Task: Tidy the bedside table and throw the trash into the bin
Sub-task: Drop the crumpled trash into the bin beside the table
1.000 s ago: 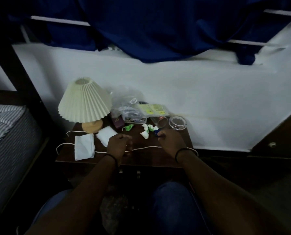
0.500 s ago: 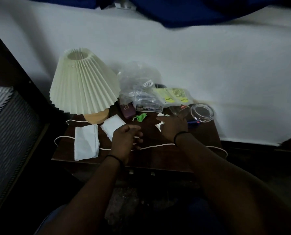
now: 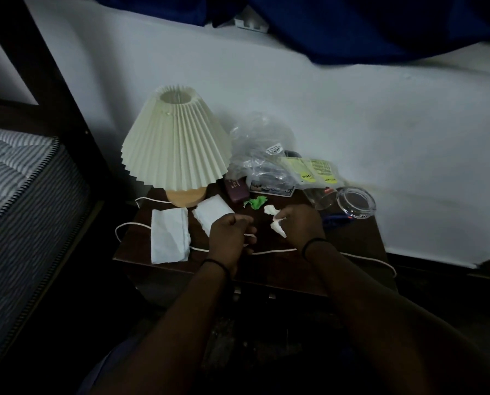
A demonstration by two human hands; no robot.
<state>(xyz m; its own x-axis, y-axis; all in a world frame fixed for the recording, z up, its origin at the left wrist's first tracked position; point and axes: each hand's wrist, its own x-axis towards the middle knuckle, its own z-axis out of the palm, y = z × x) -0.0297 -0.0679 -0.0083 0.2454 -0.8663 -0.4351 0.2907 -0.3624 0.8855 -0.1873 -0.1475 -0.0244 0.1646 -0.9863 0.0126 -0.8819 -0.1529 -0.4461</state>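
Note:
The dark wooden bedside table [image 3: 352, 240] carries scattered litter. My right hand [image 3: 301, 223] grips a crumpled white scrap [image 3: 278, 228] at the table's middle. Another white scrap [image 3: 271, 210] and a green scrap [image 3: 255, 201] lie just beyond it. My left hand [image 3: 229, 236] hovers curled over the white lamp cord [image 3: 275, 251], beside two folded white tissues [image 3: 169, 236] [image 3: 212, 212]. Whether the left hand holds anything is hidden.
A pleated cream lamp [image 3: 175, 143] stands at the back left. Behind the scraps lie a clear plastic bag [image 3: 255, 149], yellow-labelled packets [image 3: 309, 171], a maroon box [image 3: 236, 188], a tipped glass [image 3: 320, 196], a glass ashtray [image 3: 356, 206] and a blue pen [image 3: 336, 219]. A striped mattress [image 3: 15, 178] is left.
The view has tilted down and closer to the table. My right hand has closed on a white scrap and drawn it slightly toward me; my left hand stays near the cord.

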